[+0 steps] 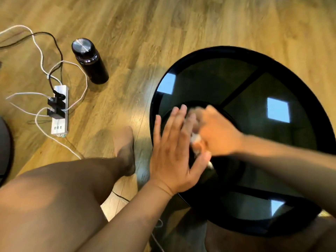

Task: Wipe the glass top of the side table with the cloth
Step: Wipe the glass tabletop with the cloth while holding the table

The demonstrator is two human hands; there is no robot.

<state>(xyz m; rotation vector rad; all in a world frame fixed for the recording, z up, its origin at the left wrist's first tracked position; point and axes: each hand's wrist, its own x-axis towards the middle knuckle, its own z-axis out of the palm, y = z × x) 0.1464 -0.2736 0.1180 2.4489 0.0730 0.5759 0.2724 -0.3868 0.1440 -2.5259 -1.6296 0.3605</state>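
Note:
A round side table with a dark glass top [254, 106] and a black rim stands at the right of the head view. My left hand [172, 151] lies flat with fingers spread over the table's left edge. My right hand [216, 135] is blurred, pressed down just right of it on a small white cloth [196, 140]. Only bits of the cloth show between the two hands and below my left thumb. The glass reflects several bright square lights.
A black flask [90, 60] with a metal lid stands on the wooden floor at the left. A white power strip [61, 110] with black plugs and looping cables lies further left. My bare left leg and foot [125, 148] rest beside the table.

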